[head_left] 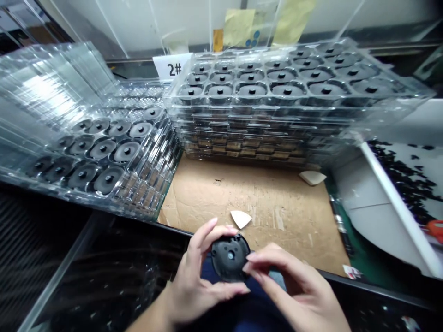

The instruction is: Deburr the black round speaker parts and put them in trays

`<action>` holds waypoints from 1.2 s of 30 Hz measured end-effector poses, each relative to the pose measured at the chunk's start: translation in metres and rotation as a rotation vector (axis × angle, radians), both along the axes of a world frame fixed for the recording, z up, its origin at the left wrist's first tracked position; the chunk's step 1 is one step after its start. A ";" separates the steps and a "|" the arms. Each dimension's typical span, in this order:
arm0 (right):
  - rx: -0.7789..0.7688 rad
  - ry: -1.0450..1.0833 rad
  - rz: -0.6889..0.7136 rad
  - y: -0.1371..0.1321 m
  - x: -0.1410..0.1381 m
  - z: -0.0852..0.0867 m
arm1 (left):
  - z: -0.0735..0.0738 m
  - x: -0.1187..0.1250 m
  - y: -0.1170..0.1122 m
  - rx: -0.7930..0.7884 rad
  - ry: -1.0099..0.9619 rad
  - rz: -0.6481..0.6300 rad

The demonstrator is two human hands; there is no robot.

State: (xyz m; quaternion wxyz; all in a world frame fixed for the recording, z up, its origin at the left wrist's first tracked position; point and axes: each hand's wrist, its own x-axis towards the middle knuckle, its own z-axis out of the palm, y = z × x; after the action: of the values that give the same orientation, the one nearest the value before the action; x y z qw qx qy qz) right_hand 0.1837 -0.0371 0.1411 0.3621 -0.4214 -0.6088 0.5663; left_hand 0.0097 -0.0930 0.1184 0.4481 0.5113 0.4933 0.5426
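Observation:
My left hand (197, 272) grips a round black plastic disc (226, 265) by its edge, thumb below and fingers above. The disc has a hole at its centre, smaller holes near it and a notched upper rim. At the right edge of the disc, the thumb and fingertips of my right hand (287, 281) are pinched together, touching or very close to the rim. Whatever they may hold is too small or hidden to make out. Just beyond the disc, a small off-white three-cornered pad (241, 219) lies on the cardboard sheet (204, 193).
Stacked clear trays (249, 108) with black round parts stand at the back. More such trays (104, 152) are at left, with upright clear trays (48, 87) behind. A white bin (374, 203) of small black pieces (404, 180) is at right. Another pad (312, 177) lies nearby.

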 end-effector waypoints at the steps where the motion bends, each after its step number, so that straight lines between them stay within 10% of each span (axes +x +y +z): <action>1: 0.013 0.000 0.027 0.001 0.001 -0.001 | 0.000 0.001 0.001 0.009 0.018 0.001; 8: 0.008 -0.034 0.224 0.015 0.015 -0.001 | 0.005 0.004 0.006 -0.087 -0.006 -0.075; 36: -0.357 0.007 -0.028 0.007 0.005 0.006 | -0.002 0.011 0.008 0.318 0.421 0.080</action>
State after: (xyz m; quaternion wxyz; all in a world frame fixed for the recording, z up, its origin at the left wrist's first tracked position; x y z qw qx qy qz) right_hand 0.1885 -0.0301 0.1468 0.2916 -0.4855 -0.4911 0.6619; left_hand 0.0205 -0.0847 0.1164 0.2282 0.6569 0.5040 0.5122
